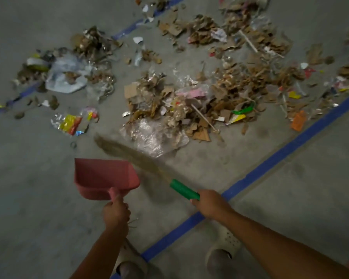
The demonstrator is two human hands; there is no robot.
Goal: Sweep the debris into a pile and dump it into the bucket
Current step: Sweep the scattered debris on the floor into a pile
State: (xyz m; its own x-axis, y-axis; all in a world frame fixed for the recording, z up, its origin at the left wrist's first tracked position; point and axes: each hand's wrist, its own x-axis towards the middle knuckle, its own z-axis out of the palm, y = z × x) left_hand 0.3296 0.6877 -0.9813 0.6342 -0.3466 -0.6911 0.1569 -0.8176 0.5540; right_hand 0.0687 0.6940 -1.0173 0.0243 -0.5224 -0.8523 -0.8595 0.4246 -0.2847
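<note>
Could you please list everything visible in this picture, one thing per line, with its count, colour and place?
grey concrete floor: one, grey, whole view
blue tape lines: at least two, blue, crossing the floor
cardboard and paper debris: many pieces, mostly brown, upper half
crumpled clear plastic sheet: one, transparent, beside the bristles
white plastic bag: one, whitish, upper left
shiny foil wrapper: one, yellow-red, left of centre
pink plastic dustpan: one, pink, lower centre-left
green-handled straw broom: one, green and brown, centre
pale perforated shoes: two, off-white, bottom
left hand: holds the dustpan handle
right hand: grips the broom handle
</note>
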